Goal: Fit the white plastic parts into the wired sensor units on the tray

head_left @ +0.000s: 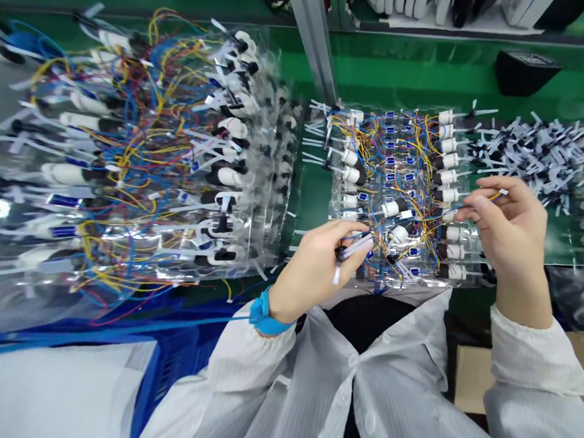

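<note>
This was an electronics assembly bench in a factory. A green mat covered the worktop, and an aluminium frame post rose at the far side. A clear tray in the middle held rows of wired parts with yellow and blue leads. More such trays were stacked to the left, and loose black-and-white pieces were piled on the right. The worker wore a white striped smock and a blue wrist strap.

A tray of looped wires fills the gap between left grip and right grip. Left of the left grip a tray stack walls it in; a narrow strip of bare surface runs ahead of it. Loose parts crowd beyond the right grip.
</note>
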Available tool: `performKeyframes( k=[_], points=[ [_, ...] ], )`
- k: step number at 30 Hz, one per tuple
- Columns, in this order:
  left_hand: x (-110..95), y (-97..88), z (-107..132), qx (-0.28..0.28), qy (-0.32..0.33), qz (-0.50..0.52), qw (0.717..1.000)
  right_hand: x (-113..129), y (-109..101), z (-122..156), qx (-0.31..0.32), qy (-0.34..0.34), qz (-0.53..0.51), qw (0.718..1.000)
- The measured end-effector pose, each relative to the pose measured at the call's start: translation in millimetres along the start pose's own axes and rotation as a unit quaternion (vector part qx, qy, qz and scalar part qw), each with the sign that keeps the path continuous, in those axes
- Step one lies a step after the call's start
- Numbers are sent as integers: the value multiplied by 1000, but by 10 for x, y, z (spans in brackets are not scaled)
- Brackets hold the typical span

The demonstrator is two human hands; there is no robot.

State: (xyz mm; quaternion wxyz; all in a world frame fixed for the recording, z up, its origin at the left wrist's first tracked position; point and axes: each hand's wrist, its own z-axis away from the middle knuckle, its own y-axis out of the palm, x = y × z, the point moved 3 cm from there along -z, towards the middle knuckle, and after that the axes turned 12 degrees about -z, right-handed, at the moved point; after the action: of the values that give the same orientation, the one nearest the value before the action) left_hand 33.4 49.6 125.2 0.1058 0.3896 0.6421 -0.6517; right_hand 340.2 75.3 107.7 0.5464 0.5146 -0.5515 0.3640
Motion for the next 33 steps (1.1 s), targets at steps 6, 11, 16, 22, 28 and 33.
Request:
performKeyframes(
  k=[6,11,16,22,28,33],
  points=[
    [-93,50,-156,4,49,-91,995,34,25,141,25,-22,74,997],
    [-136,172,-351,6,70,-144,987,21,62,219,33,-32,96,994],
    [-177,340,-646,73,108,-188,974,39,58,301,55,-9,83,995],
    [-189,480,-862,195,132,-246,940,72,95,370,153,48,148,976],
    [-84,486,-830,183,102,-186,960,95,162,383,197,77,181,960],
    [22,365,-620,113,103,-157,976,357,199,229,198,23,205,958]
  ],
)
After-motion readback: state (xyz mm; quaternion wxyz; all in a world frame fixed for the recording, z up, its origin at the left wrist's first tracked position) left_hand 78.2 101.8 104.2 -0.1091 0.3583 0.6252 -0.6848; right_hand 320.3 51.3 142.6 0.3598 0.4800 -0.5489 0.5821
